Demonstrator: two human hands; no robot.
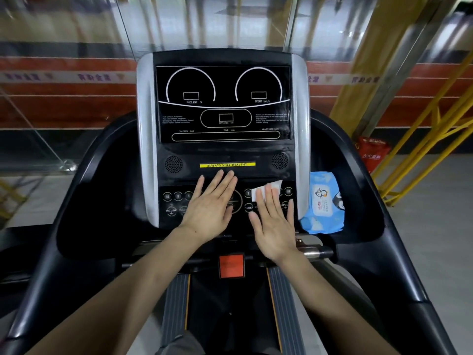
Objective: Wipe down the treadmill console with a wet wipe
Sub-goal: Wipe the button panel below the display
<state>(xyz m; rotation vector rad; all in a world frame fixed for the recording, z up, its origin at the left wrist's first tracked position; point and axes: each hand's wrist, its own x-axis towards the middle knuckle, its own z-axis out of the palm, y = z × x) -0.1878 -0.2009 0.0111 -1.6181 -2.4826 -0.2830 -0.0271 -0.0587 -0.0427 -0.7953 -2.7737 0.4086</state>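
The black treadmill console (pixel 222 149) with silver side strips fills the middle of the head view, its dark display on top and a button panel below. A white wet wipe (pixel 268 187) lies on the right half of the button panel. My right hand (pixel 275 224) presses flat on the wipe with straight fingers, covering most of it. My left hand (pixel 211 203) rests flat with spread fingers on the left-centre buttons, fingertips near the yellow label strip.
A blue pack of wet wipes (pixel 323 203) leans in the right side pocket beside the console. Black handrails (pixel 76 201) curve down both sides. A red stop button (pixel 231 266) sits below my wrists. Yellow railings (pixel 422 149) stand at right.
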